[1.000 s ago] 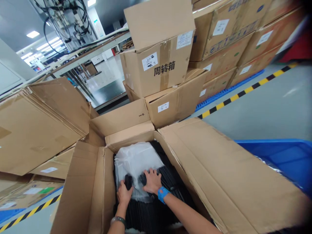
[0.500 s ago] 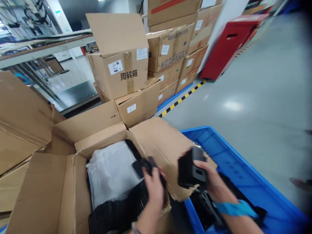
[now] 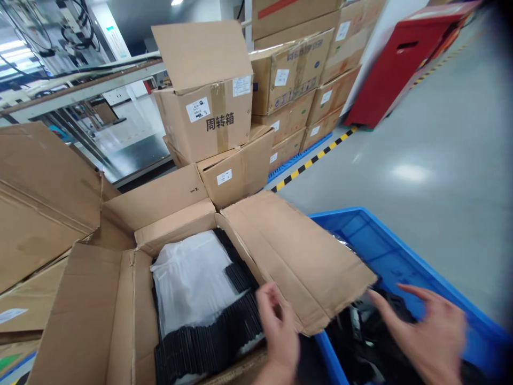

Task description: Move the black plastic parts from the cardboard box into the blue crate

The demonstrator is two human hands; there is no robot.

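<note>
The open carton (image 3: 120, 321) fills the lower left, its flaps folded outward so the contents can be reached from above; the right flap (image 3: 296, 251) droops over the rim of the blue crate (image 3: 401, 251) at 4 o'clock, which stands just beside it. Inside the carton, black parts (image 3: 212, 342) stand on edge in tight rows, packed to keep them from shifting, with a white plastic sheet (image 3: 192, 278) laid over the far half as a cover. More black parts (image 3: 360, 342) lie loose in the crate.

At 12 o'clock a stacked box (image 3: 204, 117) bears the printed characters 周转箱 and two white labels, their small print unreadable. Further cartons (image 3: 296, 75) behind it on a blue pallet carry labels and blue print too blurred to read.

The left hand (image 3: 278, 331) is open, fingers loosely curled, holding nothing, over the carton's near right corner. The right hand (image 3: 428, 331) is spread flat and empty above the crate's parts.
</note>
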